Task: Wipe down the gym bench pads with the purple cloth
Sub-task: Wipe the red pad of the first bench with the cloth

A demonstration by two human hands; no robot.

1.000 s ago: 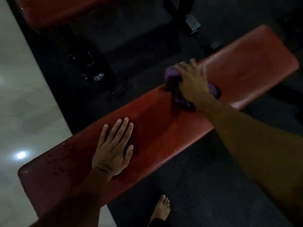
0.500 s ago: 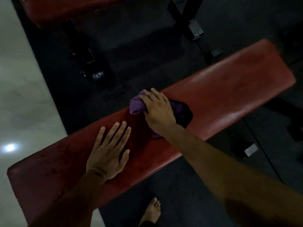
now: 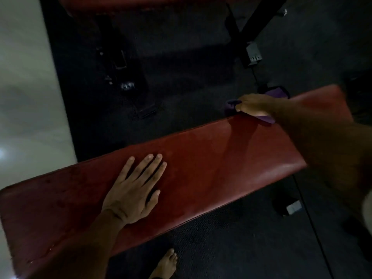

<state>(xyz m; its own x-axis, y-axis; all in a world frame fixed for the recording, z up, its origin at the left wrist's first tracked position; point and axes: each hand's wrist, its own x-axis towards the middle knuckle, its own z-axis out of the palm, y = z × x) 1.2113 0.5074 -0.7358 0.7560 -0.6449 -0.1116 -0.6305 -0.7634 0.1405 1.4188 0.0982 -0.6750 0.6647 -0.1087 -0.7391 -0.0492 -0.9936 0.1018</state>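
One bare foot (image 3: 166,263) on the dark textured mat, just below the bench pad (image 3: 201,168). One long, red, smooth vinyl pad. Your left hand (image 3: 133,193) lies flat on it, fingers straight and spread. At its far edge, your right hand (image 3: 254,104) grips one bunched purple cloth (image 3: 265,118).

Cloth (image 3: 267,118) on pad's (image 3: 211,158) far edge — foot (image 3: 166,264) before it.

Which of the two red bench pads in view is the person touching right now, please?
The near red pad: the left hand lies flat on it and the right hand holds the purple cloth at its far edge. The far pad is untouched.
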